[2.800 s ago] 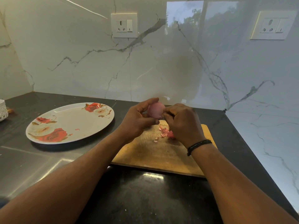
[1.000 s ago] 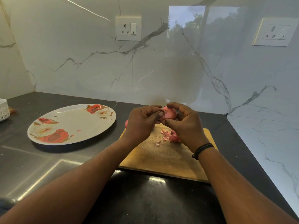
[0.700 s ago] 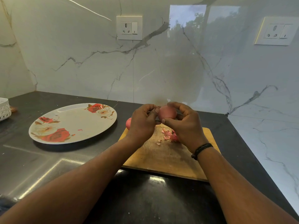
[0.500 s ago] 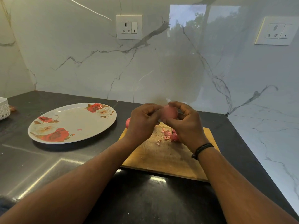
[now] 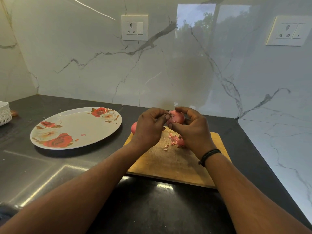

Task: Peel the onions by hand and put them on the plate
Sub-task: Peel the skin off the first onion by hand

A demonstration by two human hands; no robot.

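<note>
Two hands work a pink onion above a wooden board.

The right hand [image 5: 194, 130] cups the smooth, round onion [image 5: 176, 117] in curled fingers, held over the far edge of the worn, scuffed chopping board [image 5: 173, 162]; the left hand [image 5: 148, 127] pinches at its papery skin. Thin pink peel scraps [image 5: 174, 140] litter the board. A second onion [image 5: 134, 127] peeks out at the left hand's 9 o'clock. The glossy oval plate [image 5: 76, 127] with rose prints lies at the board's 9 o'clock on the dark polished counter [image 5: 152, 208], bearing only a pink fleck.
</note>
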